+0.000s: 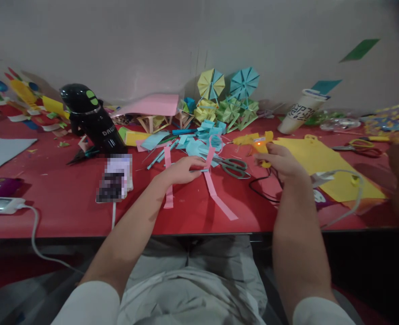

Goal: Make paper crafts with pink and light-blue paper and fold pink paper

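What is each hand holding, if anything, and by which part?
The right hand grips the yellow glue gun by its handle. The left hand touches a pink strip near its middle; any pinch cannot be told.

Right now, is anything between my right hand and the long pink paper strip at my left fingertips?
Yes. The grey-handled metal scissors lie on the red table between your right hand and the pink strip. The yellow glue gun is at your right hand's fingers.

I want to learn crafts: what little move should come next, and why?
Maybe bring the glue gun nearer the pink strip at the left hand's fingertips: the right hand holds the gun, its light glows, and its tip points that way.
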The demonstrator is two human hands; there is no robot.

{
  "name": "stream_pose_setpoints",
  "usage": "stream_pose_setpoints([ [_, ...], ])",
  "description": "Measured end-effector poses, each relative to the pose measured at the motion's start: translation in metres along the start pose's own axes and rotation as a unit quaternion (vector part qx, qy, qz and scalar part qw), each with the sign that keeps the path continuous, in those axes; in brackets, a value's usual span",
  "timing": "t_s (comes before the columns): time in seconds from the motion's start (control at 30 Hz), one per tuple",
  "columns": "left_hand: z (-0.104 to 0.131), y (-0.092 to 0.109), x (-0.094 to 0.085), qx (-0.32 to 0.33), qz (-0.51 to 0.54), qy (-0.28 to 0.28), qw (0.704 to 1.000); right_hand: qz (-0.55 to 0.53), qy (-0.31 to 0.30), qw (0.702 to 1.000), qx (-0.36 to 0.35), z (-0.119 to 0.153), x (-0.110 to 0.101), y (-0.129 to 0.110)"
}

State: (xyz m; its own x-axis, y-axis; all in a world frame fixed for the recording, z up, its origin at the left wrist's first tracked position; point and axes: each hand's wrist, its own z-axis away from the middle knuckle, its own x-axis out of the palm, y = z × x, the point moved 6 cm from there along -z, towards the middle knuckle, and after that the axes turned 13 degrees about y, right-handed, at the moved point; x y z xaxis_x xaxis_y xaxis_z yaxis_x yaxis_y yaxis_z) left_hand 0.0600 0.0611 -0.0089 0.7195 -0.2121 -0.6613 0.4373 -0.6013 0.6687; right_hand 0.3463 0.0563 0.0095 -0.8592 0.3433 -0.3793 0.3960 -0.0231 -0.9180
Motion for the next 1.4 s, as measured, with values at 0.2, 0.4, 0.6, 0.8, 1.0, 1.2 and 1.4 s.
stream_pose_setpoints([
  [0.2, -0.001, -0.008, 0.003, -0.021, 0.031, 0.032, 0.999, 0.060, -0.191, 0.979, 0.046, 0.023, 0.011, -0.001],
  [0.4, -0.001, -0.011, 0.005, -0.015, 0.028, 0.050, 0.998, 0.087, -0.222, 0.971, 0.006, 0.027, 0.033, -0.004],
  [0.6, -0.001, -0.011, 0.005, -0.026, 0.025, 0.049, 0.998, 0.099, -0.257, 0.960, -0.051, 0.028, 0.055, -0.007],
  [0.8, -0.002, -0.011, 0.005, -0.029, 0.023, 0.050, 0.998, 0.119, -0.246, 0.960, -0.062, 0.029, 0.064, -0.011],
  [1.0, -0.001, -0.012, 0.006, -0.033, 0.029, 0.044, 0.998, 0.147, -0.258, 0.953, -0.067, 0.032, 0.066, -0.016],
  [1.2, 0.000, -0.009, 0.005, -0.027, 0.023, 0.042, 0.998, 0.142, -0.277, 0.948, -0.069, 0.034, 0.068, -0.015],
  [1.4, 0.000, -0.009, 0.004, -0.023, 0.024, 0.045, 0.998, 0.160, -0.272, 0.946, -0.076, 0.033, 0.067, -0.016],
])
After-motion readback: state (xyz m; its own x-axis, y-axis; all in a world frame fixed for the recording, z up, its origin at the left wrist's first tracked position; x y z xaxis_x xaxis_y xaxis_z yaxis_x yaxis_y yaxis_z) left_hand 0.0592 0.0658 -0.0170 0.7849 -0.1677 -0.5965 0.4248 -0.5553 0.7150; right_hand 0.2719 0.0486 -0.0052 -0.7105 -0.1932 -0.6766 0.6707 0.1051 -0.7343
